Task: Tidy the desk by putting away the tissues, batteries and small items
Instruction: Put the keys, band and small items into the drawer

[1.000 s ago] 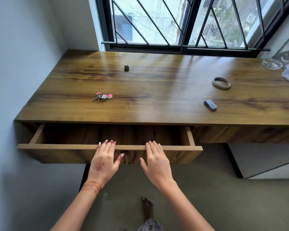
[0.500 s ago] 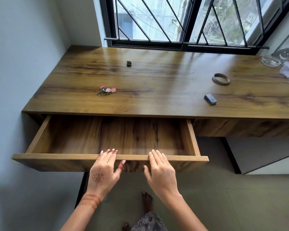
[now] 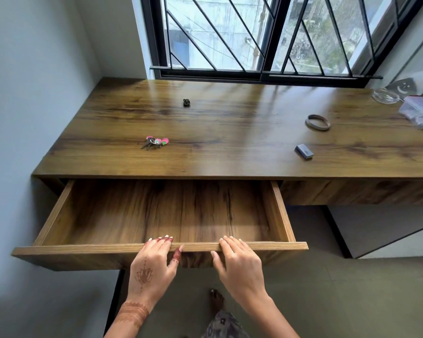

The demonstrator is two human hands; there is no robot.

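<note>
The wide wood-grain drawer [image 3: 156, 215] under the long brown wooden desk [image 3: 230, 132] stands pulled far out, its floor bare. Both hands grip its front edge: the left hand [image 3: 152, 267], marked with a henna pattern, curls its fingers over the rim, thumb on the outer face, and the right hand [image 3: 239, 264] does the same just beside it. On the desktop, a bunch of keys with pink and green tags [image 3: 155, 142] lies toward the left, a small dark object [image 3: 186, 102] farther back, a grey rectangular block [image 3: 303, 151] and a tan ring [image 3: 318, 122] toward the right. At the far right sit a clear glass dish [image 3: 385, 95] and a clear plastic bag [image 3: 420, 111].
</note>
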